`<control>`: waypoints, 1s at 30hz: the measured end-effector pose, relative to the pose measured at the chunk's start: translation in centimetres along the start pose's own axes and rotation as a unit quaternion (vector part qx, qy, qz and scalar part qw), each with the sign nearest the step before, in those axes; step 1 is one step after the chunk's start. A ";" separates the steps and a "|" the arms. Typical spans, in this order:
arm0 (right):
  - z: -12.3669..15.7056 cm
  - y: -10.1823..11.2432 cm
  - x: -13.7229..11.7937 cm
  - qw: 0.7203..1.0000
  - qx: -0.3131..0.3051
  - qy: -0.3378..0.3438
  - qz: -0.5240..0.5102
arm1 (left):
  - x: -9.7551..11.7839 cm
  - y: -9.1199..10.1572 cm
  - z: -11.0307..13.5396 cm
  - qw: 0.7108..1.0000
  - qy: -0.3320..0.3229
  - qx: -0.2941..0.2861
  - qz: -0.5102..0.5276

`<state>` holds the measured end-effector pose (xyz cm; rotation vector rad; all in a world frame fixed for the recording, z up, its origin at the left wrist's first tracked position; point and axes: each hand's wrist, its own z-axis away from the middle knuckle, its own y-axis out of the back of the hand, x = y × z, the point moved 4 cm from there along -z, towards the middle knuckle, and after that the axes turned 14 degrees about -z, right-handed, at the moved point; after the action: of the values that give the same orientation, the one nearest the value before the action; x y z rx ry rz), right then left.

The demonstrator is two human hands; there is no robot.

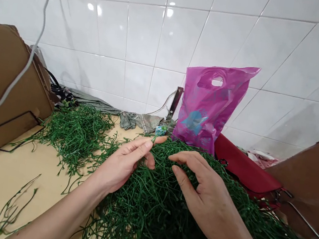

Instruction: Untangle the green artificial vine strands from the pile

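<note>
A sprig point(154, 138) sits pinched between thumb and forefinger of the left hand point(132, 157), above the large heap point(154, 191) of green stems; its short visible end tilts up toward the wall point(143, 32), the rest hidden by fingers. The right hand point(203, 187), farther from the sprig, hangs over the heap to its right, thumb and fingers apart with nothing seen between them, fingertips facing left toward it. Beyond the heap stands a purple bag point(204, 106), and a smaller heap point(76, 134) lies left on the table point(47, 178)
</note>
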<state>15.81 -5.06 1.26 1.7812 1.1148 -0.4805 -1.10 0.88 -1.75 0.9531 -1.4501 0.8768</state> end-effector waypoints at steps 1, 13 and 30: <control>0.0 -0.3 0.1 1.000 0.010 0.002 -0.007 | 0.0 0.0 0.1 1.000 0.015 0.005 0.025; -0.1 -2.2 0.5 0.993 0.100 0.061 0.011 | -0.2 -2.0 0.6 0.990 0.035 -0.065 0.116; -0.6 -1.9 1.7 0.987 0.036 -0.080 -0.131 | 0.3 -0.6 0.1 0.991 -0.087 0.050 -0.087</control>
<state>14.91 -3.49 -0.64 1.6314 1.2353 -0.8167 -0.64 0.54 -1.41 1.2377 -1.4540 0.7573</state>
